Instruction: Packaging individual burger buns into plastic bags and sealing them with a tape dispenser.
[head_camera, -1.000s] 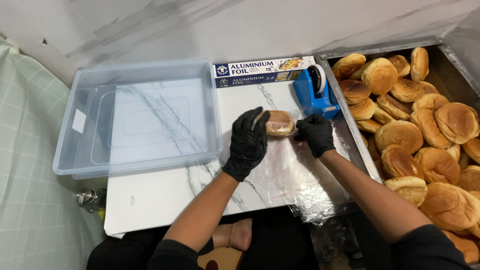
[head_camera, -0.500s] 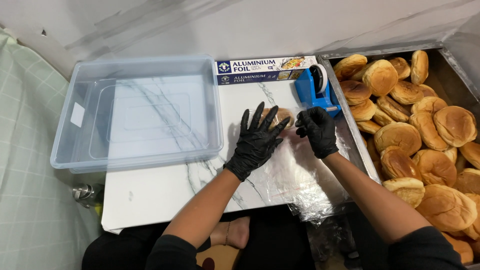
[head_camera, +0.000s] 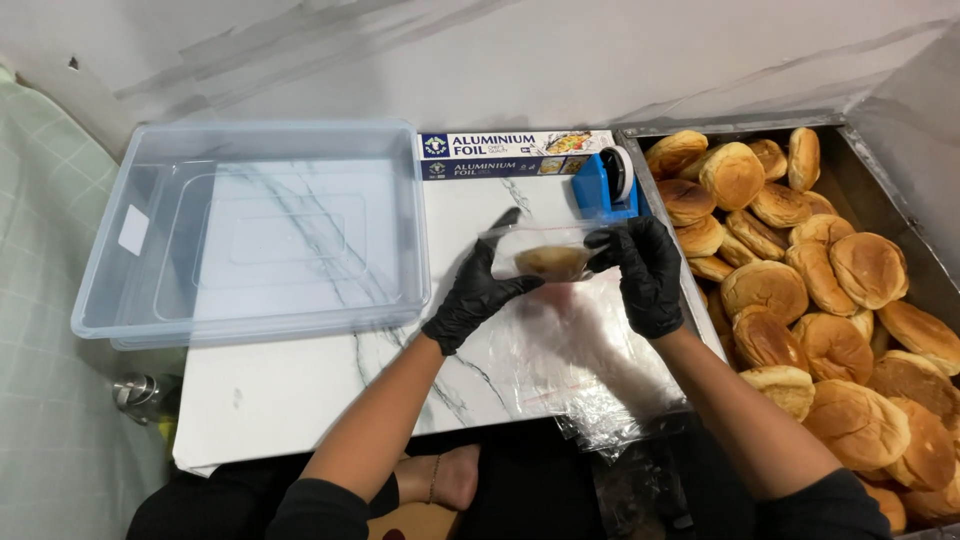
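Marble-patterned table (head_camera: 300, 390) under a pale wall, seen from my head camera: a clear plastic tub (head_camera: 250, 235) stands at the left, a foil box (head_camera: 515, 155) and a blue tape dispenser (head_camera: 607, 185) lie along the back edge, and a metal tray (head_camera: 880, 175) at the right is heaped with buns (head_camera: 830, 320). Both my hands wear black gloves. My left hand (head_camera: 480, 295) and right hand (head_camera: 648, 270) hold a small clear bag (head_camera: 545, 255) raised just above the table, in front of the dispenser, with one bun visible inside it. Each grip is closed on the bag, the left at its left edge and the right at its right edge, fingers pinching the film. Beneath the hands a stack of loose clear bags (head_camera: 590, 370) spreads toward the table's near edge and hangs over it. I judge the bagged bun to be light and soft, easily crushed if squeezed at the middle, and the film thin and slippery against gloves; the safest hold is on the empty film at the two ends, leaving the bun itself unpressed.
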